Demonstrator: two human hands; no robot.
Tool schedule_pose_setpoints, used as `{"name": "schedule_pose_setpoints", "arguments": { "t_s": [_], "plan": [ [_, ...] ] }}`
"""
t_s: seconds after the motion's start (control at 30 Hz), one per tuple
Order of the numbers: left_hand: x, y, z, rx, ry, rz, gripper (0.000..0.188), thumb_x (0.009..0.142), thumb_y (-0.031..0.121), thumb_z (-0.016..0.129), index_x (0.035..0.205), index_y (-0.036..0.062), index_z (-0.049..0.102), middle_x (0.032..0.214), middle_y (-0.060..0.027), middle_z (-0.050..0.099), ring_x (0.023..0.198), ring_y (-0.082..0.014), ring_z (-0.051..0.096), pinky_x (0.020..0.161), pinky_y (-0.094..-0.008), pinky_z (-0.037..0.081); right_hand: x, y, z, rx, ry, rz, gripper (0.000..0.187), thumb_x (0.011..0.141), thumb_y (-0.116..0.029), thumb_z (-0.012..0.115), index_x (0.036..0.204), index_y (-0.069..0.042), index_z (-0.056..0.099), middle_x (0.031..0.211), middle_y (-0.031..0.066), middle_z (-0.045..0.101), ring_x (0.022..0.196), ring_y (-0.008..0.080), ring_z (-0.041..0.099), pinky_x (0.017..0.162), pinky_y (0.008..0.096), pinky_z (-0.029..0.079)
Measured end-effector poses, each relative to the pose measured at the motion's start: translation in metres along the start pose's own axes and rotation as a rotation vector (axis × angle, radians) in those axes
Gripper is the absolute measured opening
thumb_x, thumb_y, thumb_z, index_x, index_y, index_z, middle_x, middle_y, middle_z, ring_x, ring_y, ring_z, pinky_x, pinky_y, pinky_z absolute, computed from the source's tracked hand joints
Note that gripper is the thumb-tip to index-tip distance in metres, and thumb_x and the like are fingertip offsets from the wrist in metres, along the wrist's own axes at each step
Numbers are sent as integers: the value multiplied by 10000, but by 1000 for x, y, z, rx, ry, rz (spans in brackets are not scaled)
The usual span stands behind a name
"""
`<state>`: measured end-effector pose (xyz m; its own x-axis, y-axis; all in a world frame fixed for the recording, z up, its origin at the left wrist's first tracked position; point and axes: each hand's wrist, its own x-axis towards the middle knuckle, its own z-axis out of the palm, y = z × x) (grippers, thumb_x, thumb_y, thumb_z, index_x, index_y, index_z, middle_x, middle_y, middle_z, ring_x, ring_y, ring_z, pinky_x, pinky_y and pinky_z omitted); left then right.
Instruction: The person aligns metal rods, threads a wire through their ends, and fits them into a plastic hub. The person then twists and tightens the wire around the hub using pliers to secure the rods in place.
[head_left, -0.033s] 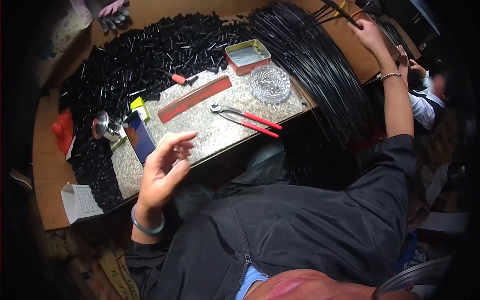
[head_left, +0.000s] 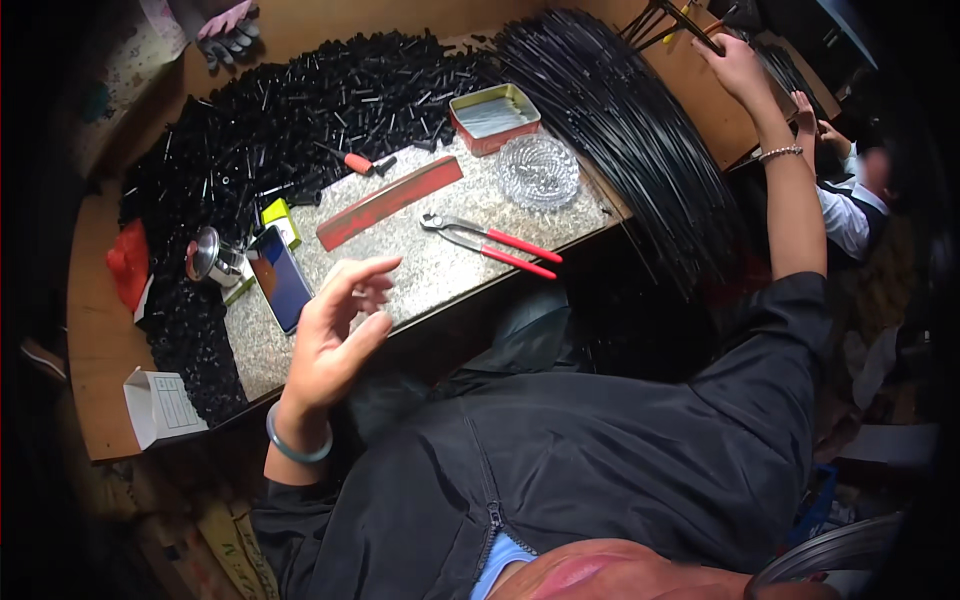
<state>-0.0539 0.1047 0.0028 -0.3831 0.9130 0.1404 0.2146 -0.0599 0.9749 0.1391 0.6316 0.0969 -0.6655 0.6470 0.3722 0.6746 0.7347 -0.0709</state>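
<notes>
My left hand (head_left: 338, 335), with a pale bangle at its wrist, hovers over the front edge of a speckled stone slab (head_left: 405, 275). Its fingers are curved and apart, with nothing between them. Far to the right, my right hand (head_left: 738, 75) is closed around the ends of a few thin black rods (head_left: 682, 20). A long bundle of similar black rods (head_left: 625, 140) lies left of that arm. Red-handled pincers (head_left: 490, 243), a worn red bar (head_left: 392, 203) and a dark phone (head_left: 280, 280) rest on the slab, the phone beside my left hand.
Short black tubes (head_left: 290, 110) are heaped behind and left of the slab. A red tin (head_left: 495, 120) of thin pieces and a glass dish (head_left: 538, 172) stand at its right. A metal pot (head_left: 213, 258) and white box (head_left: 162, 405) are left. Another person (head_left: 850, 205) sits right.
My left hand has shifted slightly to the right, still open. My right hand stays closed on the rods, their far ends having tilted a little.
</notes>
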Motion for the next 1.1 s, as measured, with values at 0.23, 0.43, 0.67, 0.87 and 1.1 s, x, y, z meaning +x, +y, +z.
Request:
{"name": "schedule_pose_setpoints", "arguments": {
  "t_s": [0.23, 0.43, 0.67, 0.87, 1.1],
  "plan": [
    [90, 5, 29, 502, 179, 332, 821, 722, 228, 770, 1385, 34, 326, 1322, -149, 420, 1230, -244, 423, 968, -333, 386, -23, -113, -18, 386, 80, -304, 305, 881, -286, 616, 825, 12, 583, 641, 26, 526, 623, 74, 442, 590, 273, 396],
    [155, 32, 57, 549, 425, 343, 1253, 576, 455, 822, 1342, -186, 66, 1351, -355, 284, 1296, -399, 313, 1070, -393, 286, -73, -221, -25, 709, -158, -501, 265, 808, -217, 681, 851, 40, 633, 710, 110, 645, 646, 146, 602, 619, 297, 480],
    [135, 9, 1, 47, 529, 401, 215, 893, 25, 529, 1086, -53, 585, 864, -91, 674, 725, -101, 614, 668, -239, 508, -118, -254, -38, 873, -819, -447, 207, 862, -180, 644, 951, -18, 551, 586, -43, 476, 470, 45, 448, 428, 216, 369],
    [87, 5, -44, 255, 400, 151, 205, 854, 120, 638, 999, -25, 649, 819, -90, 690, 733, -105, 637, 632, -235, 498, -179, -243, -14, 1289, -1026, -265, 190, 949, -196, 518, 1018, -29, 576, 621, -67, 470, 497, 12, 384, 450, 178, 296],
    [77, -14, -30, -83, 664, 341, 167, 818, 19, 602, 972, -41, 620, 802, -74, 676, 702, -129, 645, 682, -259, 523, -201, -263, 9, 1555, -1115, -217, 370, 1000, -260, 381, 1271, -25, 473, 601, -38, 461, 447, 20, 349, 422, 163, 283]
  ]
}}
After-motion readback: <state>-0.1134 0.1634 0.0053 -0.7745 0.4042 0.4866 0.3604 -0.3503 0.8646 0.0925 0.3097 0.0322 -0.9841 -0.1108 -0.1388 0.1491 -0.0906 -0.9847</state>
